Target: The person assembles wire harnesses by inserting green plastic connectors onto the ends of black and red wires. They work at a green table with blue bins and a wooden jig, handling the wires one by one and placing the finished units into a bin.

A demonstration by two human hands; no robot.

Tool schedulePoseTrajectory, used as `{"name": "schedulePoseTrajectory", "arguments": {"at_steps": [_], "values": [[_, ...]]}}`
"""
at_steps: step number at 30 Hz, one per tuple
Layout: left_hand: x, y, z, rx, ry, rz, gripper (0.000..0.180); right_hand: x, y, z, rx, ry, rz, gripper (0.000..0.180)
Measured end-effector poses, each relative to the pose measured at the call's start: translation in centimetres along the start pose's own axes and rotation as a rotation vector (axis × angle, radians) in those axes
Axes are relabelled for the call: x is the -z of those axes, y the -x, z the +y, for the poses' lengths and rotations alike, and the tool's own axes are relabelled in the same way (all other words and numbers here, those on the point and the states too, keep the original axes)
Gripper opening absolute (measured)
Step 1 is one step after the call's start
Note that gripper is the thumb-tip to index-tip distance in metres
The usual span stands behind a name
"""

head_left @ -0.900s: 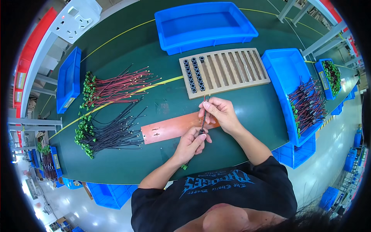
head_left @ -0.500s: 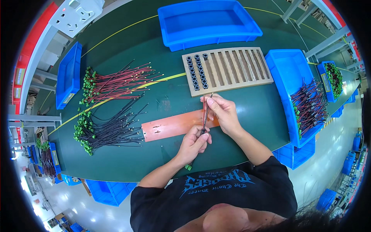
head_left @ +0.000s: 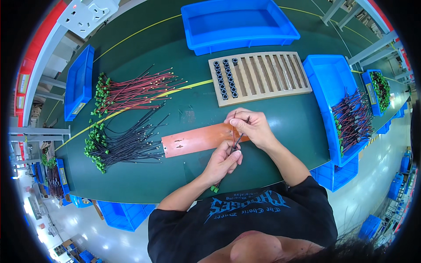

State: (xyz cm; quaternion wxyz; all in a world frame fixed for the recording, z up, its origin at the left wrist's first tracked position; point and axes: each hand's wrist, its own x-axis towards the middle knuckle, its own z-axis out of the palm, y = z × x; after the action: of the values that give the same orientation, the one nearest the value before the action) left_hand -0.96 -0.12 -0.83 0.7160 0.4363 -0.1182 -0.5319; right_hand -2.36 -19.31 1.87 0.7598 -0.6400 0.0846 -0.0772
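Note:
My left hand (head_left: 222, 163) is closed round a pair of wires, one red and one black, with a small dark part at its fingertips that I cannot make out clearly. Below that hand hangs the green connector (head_left: 214, 189) on the wires' lower end. Just above, my right hand (head_left: 253, 128) pinches the upper ends, where the red wire (head_left: 234, 131) and the black wire (head_left: 240, 138) stand apart in a narrow V. Both hands hover over the orange strip (head_left: 193, 141) on the green table. Past them lies a slotted tan tray (head_left: 245, 93) with black ring-shaped cores (head_left: 225, 74) in its left slots.
Red wires (head_left: 136, 90) and black wires (head_left: 127, 144) with green connectors lie in bundles at left. A blue bin (head_left: 239, 46) stands at the back. Another blue bin (head_left: 322, 83) at right holds wire assemblies (head_left: 351, 118). A blue tray (head_left: 80, 83) stands far left.
The wires' upper ends have spread apart between my hands. My right fingers have shifted slightly on them. My left hand stays nearly in place, its grip kept.

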Motion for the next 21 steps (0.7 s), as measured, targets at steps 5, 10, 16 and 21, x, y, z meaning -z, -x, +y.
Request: {"name": "schedulePoseTrajectory", "arguments": {"at_steps": [5, 10, 16, 21], "values": [[0.2, 0.2, 1.7, 0.104, 0.080, 0.005, 0.041, -0.6, 0.4, -0.4, -0.182, -0.296, 0.063, 0.027], [0.7, -0.6, 2.1, -0.010, 0.180, 0.145, 0.047, -1.2, 0.0, 0.8, 0.039, -0.208, 0.094, 0.030], [-0.3, -0.1, -0.1, 0.047, 0.253, 0.009, 0.045, -2.0, 0.0, 0.5, -0.034, -0.172, 0.143, 0.030], [-0.3, -0.1, -0.6, -0.026, 0.196, 0.006, 0.051, -0.3, -0.9, -0.1, -0.103, -0.070, 0.006, 0.024]]}}
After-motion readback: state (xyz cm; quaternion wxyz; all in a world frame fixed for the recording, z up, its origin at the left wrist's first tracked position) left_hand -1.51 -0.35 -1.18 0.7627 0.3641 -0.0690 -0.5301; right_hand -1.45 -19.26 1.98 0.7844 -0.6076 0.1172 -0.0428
